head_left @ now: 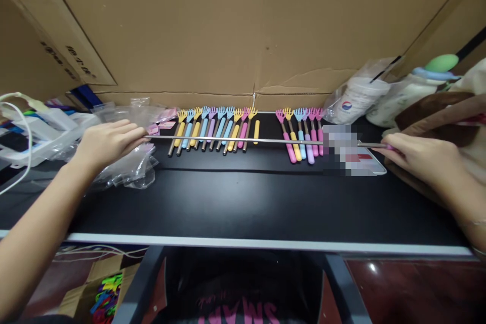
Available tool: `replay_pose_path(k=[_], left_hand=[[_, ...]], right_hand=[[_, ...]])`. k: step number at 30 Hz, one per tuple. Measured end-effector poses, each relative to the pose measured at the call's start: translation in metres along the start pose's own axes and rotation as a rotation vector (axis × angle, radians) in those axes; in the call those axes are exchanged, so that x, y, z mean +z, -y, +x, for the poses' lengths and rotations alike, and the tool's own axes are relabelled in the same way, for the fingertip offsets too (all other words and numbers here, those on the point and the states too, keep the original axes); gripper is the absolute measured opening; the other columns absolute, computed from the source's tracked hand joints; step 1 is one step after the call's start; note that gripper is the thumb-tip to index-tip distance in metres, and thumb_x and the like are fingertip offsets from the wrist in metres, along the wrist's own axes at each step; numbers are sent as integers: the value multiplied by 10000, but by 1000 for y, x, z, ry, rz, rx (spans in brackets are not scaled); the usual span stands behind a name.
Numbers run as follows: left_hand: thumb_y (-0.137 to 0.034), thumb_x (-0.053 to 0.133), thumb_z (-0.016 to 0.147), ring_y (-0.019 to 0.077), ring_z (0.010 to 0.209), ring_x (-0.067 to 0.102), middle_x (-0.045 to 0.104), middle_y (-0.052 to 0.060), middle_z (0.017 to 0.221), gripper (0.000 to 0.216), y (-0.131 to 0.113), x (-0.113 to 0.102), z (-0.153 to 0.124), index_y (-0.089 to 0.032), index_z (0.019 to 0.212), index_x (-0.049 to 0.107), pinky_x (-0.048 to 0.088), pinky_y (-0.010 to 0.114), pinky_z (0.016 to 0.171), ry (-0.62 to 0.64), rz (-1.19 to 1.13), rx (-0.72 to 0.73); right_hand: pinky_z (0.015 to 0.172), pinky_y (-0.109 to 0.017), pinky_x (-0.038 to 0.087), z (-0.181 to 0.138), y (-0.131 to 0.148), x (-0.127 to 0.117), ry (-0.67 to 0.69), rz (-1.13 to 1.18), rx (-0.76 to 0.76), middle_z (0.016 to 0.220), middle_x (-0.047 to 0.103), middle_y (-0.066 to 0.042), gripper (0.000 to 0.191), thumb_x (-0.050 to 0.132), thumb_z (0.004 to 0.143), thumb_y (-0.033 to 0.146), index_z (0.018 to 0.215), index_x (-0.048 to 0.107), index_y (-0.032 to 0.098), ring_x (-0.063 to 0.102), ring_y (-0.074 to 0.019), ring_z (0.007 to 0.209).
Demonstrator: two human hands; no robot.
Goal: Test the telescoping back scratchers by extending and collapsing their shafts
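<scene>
A telescopic back scratcher is pulled out long, its thin metal rod (235,139) stretching level between my two hands above the table. My left hand (112,140) is closed on the rod's left end, which its fingers hide. My right hand (413,154) grips the thicker right end, where a bit of purple shows at the fingers. Behind and below the rod lies a row of back scratchers (208,131) with claw heads in yellow, blue, purple and pink. A second group of back scratchers (302,136), with handles fitted on, lies to its right. One loose yellow handle (256,132) lies between them.
Clear plastic bags (129,167) lie at the left, beside a white plastic rack (41,136) and a white cable. A bagged cup (357,98) and a bottle with a green top (410,91) stand back right. Cardboard (212,25) walls the back. A chair (243,283) stands below the table edge.
</scene>
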State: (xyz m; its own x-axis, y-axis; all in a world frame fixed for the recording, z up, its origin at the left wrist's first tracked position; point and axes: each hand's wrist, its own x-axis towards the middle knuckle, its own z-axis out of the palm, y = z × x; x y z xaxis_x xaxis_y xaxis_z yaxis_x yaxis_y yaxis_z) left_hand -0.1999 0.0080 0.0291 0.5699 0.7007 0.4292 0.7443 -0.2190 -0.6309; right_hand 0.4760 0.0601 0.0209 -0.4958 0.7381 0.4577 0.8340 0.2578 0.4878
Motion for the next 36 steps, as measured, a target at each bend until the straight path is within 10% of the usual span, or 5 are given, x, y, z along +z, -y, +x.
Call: replay_pose_path(k=[12,22,36], left_hand=[[-374,262,981,160,759,495,570,17,720,367,-1,-4,12,-196,753,488,308,267,572,56,-63,-59],[-411,319,954,172,725,566,632,29,723,383,-48,-28,51,-203,777,588,297,279,553,-43,-214,-118],[-409,366,939,181,738,596,663,34,763,342,-58,-30,55,-217,784,603,319,276,542,-51,-228,-45]], right_hand=[[443,-229,190,4,13,-24,-49,20,168,514,562,-47,341,402,750,495,558,455,219,511,-165,505],[461,-228,136,44,71,-40,-33,20,146,526,581,-35,314,397,775,453,646,551,212,471,-146,478],[451,-216,143,31,60,-37,-31,33,122,514,569,-28,321,395,770,449,583,492,207,453,-130,466]])
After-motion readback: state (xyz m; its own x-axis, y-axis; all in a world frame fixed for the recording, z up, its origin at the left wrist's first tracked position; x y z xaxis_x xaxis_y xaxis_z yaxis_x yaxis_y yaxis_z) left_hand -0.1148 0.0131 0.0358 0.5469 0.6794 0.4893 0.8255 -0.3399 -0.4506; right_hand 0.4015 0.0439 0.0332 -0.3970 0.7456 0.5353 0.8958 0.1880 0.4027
